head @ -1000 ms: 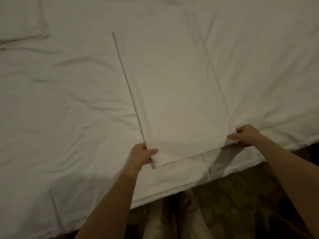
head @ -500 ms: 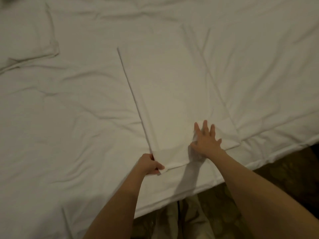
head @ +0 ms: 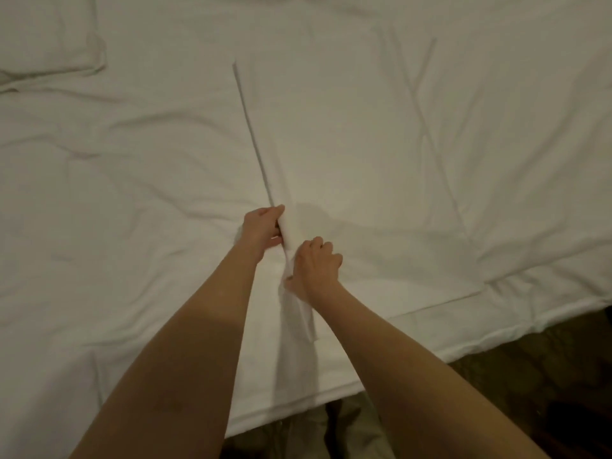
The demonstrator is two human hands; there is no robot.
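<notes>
Head view, 1 frame.

White folded cloth (head: 347,144) lies on the bed (head: 116,193), long axis running away from the person. Its left edge shows as a straight dark line. Its far and right parts lie flat on the sheet. The near left corner is lifted and gathered into a narrow bunch.

Left hand (head: 263,228): at the near end of that left edge, fingers curled round the bunch, holding the cloth.

Right hand (head: 314,268): just beside the left hand and nearer to the person, fingers curled, gripping the same bunch lower down.

Whether the 2 hands touch each other: cannot tell.

A loose tail of the cloth drapes down from the right hand, between the 2 forearms, over the bed surface.

Surroundings: pillow (head: 43,34) at the far left of the bed. Dark patterned floor (head: 546,376) shows past the bed's near edge, lower right.
</notes>
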